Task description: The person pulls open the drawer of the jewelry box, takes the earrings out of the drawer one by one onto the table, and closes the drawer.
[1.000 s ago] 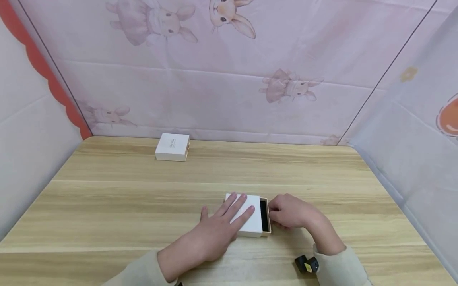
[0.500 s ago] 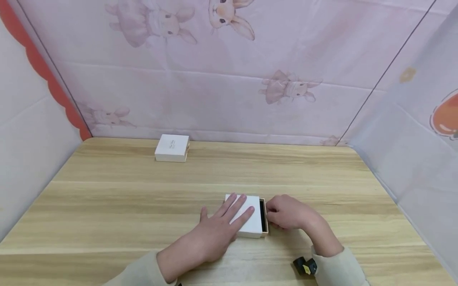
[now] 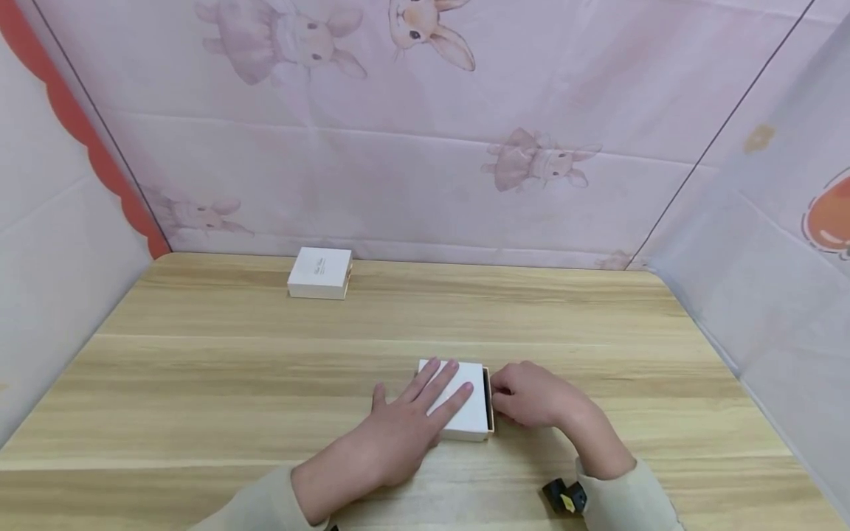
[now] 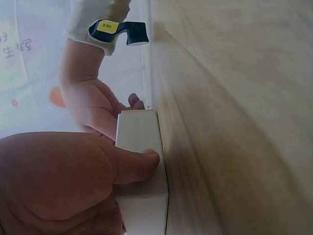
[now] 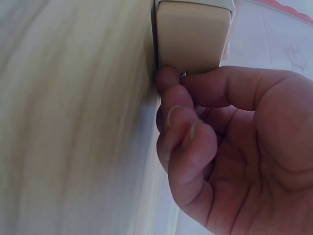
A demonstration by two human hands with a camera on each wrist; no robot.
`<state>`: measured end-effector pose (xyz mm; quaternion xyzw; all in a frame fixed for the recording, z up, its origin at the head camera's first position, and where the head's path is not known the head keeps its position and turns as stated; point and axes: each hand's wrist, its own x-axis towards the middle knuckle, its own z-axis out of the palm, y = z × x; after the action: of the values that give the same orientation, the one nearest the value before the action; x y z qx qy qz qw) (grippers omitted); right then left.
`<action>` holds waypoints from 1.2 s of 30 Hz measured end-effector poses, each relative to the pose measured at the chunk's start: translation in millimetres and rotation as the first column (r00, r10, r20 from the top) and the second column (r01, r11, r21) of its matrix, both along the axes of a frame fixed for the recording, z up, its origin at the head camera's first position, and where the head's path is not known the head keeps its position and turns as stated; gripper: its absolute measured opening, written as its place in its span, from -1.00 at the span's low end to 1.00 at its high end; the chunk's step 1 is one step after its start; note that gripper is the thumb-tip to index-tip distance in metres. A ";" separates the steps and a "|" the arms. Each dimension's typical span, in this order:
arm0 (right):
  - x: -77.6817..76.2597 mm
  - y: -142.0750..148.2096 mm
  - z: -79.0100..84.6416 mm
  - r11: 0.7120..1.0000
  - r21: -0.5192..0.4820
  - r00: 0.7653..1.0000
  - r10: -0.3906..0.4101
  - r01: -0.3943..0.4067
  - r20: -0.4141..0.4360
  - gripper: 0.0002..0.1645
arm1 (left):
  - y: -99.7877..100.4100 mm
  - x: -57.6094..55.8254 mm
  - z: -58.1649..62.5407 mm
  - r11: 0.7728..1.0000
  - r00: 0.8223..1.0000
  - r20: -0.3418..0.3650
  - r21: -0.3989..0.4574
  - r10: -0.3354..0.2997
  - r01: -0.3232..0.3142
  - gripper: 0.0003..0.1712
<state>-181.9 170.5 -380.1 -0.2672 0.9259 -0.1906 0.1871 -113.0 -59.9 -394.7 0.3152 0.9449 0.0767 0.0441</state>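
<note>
A white slide-out box [image 3: 473, 410] lies on the wooden table, its drawer [image 5: 193, 39] showing as a narrow strip at the right end with a black inside. Across the box's top rest the straight, spread fingers of my left hand [image 3: 398, 435]; its thumb [image 4: 134, 165] lies along the near side in the left wrist view. At the drawer's end is my right hand [image 3: 538, 396], fingers curled, thumb and fingertip meeting at the drawer's lower edge. A tiny pale bit shows between those fingertips in the right wrist view; most of what they pinch is hidden.
Farther back on the left stands a second white box [image 3: 320, 273] with small print on its lid. The wooden table [image 3: 232, 383] meets a pink rabbit-print backdrop [image 3: 398, 184] at the rear, with pale side walls left and right.
The drawer has slid left into the box, so its visible strip is narrower. My right hand has moved left with it. My left hand stays in place on top.
</note>
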 end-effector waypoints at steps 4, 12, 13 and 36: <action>0.7 -1.2 0.1 1.000 0.004 1.000 0.002 -0.002 -0.004 -0.71 | -0.1 0.8 1.2 1.000 1.000 0.009 -0.003 0.002 -0.002 -0.24; 1.3 -2.4 -0.9 1.000 0.000 1.000 0.011 -0.011 -0.022 -0.71 | -0.3 -1.1 -0.6 1.000 1.000 0.022 -0.003 0.008 -0.008 -0.24; 1.3 -2.5 -1.3 1.000 -0.004 1.000 0.014 -0.014 -0.023 -0.71 | -0.3 -1.4 -1.0 1.000 1.000 0.024 -0.005 0.008 -0.008 -0.24; 4.0 -3.4 -3.4 0.998 -0.053 0.999 0.038 -0.038 0.014 -0.65 | -1.3 -1.5 -0.4 0.998 1.000 -0.013 -0.054 -0.020 0.019 -0.19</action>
<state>-177.9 167.1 -383.4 -0.2881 0.9139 -0.2132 0.1906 -114.6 -61.2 -395.0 0.3238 0.9437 0.0485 0.0469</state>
